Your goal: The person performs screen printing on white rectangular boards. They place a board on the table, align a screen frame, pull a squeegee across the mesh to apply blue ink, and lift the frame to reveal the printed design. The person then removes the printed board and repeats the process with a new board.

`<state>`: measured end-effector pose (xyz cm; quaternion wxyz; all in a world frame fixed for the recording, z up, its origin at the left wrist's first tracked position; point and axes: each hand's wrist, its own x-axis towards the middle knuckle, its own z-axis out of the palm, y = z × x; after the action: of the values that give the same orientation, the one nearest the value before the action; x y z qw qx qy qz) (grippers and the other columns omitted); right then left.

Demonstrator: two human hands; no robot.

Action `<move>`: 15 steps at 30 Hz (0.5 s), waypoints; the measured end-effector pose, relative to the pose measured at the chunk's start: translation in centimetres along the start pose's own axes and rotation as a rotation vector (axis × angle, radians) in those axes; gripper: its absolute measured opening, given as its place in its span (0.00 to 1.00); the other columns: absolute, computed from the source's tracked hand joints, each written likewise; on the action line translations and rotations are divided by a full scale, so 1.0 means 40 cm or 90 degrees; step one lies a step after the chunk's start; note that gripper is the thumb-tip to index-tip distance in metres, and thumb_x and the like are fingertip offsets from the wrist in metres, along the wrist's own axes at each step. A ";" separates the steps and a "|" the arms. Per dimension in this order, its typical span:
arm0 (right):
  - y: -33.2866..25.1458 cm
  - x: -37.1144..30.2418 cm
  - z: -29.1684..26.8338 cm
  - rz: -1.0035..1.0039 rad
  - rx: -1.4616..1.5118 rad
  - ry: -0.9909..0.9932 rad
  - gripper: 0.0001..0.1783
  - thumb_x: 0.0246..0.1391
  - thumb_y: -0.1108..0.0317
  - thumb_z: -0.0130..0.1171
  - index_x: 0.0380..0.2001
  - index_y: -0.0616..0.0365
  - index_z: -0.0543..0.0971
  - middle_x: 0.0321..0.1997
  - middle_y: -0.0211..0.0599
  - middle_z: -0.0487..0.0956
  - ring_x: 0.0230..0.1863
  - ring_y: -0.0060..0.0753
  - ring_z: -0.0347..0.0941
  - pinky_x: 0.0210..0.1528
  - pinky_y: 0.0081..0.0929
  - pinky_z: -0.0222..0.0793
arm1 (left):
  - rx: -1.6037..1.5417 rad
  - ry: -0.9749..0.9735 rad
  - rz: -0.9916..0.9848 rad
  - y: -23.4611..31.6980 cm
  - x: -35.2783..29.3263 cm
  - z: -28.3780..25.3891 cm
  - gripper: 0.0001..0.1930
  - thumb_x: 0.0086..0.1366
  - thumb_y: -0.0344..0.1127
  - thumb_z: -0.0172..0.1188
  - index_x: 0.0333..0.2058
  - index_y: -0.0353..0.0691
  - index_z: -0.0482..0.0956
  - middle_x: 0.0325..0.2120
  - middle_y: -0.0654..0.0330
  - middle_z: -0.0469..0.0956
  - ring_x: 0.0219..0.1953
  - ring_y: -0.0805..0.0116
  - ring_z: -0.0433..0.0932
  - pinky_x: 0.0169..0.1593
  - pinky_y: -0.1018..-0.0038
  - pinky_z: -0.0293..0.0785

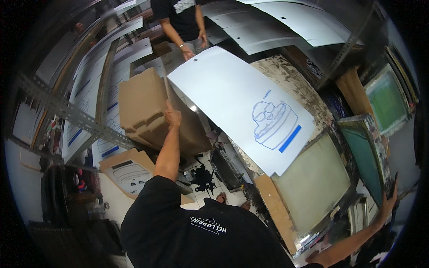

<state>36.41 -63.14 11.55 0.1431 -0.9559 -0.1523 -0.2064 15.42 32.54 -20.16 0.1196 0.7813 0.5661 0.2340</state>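
My left hand (pixel 173 116) is closed at the edge of a large brown cardboard box (pixel 140 100); the box hides part of its fingers. Far to the right, my right hand (pixel 389 198) grips the lower end of a screen-printing frame (pixel 364 143) with green mesh, which stands tilted up. Dark stains mark its fingertips. Between my arms a white sheet (pixel 223 89) with a blue line drawing of a filled bowl lies across the worktable. Its near corner overlaps a second screen frame with pale mesh (pixel 315 183).
Across the table a co-worker's hand (pixel 188 54) is at the sheet's far left corner. Printed white sheets (pixel 82 105) rest on metal racks at left; more sheets (pixel 304 22) lie at the back. A printed cardboard piece (pixel 129 172) leans low left. Dark stains (pixel 203 178) mark the tiled floor.
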 end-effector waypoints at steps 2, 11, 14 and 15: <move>-0.046 0.006 -0.005 -0.021 0.027 0.002 0.38 0.61 0.52 0.58 0.69 0.58 0.64 0.72 0.44 0.64 0.73 0.45 0.56 0.74 0.45 0.48 | -0.004 0.032 0.012 -0.017 -0.023 0.002 0.39 0.56 0.27 0.57 0.67 0.48 0.57 0.26 0.40 0.80 0.32 0.39 0.82 0.38 0.49 0.77; -0.018 -0.005 -0.003 -0.050 -0.002 0.006 0.36 0.66 0.53 0.53 0.69 0.63 0.62 0.73 0.49 0.62 0.75 0.48 0.53 0.75 0.44 0.44 | -0.198 0.128 0.070 -0.070 -0.158 -0.024 0.31 0.61 0.28 0.54 0.65 0.45 0.63 0.30 0.41 0.82 0.34 0.40 0.82 0.39 0.50 0.76; -0.046 0.009 0.005 -0.029 -0.037 -0.008 0.35 0.66 0.55 0.52 0.69 0.65 0.62 0.73 0.50 0.62 0.75 0.49 0.53 0.75 0.44 0.44 | -0.247 0.219 0.072 -0.132 -0.211 -0.036 0.25 0.63 0.30 0.53 0.60 0.43 0.68 0.32 0.41 0.83 0.37 0.40 0.83 0.39 0.51 0.77; -0.060 0.004 -0.004 -0.013 -0.080 -0.007 0.35 0.66 0.55 0.53 0.69 0.65 0.62 0.72 0.50 0.63 0.75 0.50 0.54 0.75 0.44 0.45 | -0.261 0.225 0.059 -0.112 -0.240 -0.050 0.23 0.64 0.31 0.53 0.59 0.42 0.69 0.32 0.41 0.82 0.37 0.40 0.83 0.39 0.51 0.77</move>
<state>35.65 -60.96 12.26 0.0798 -0.9625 -0.1494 -0.2118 8.31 24.83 -22.68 0.1638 0.7130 0.4829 0.4812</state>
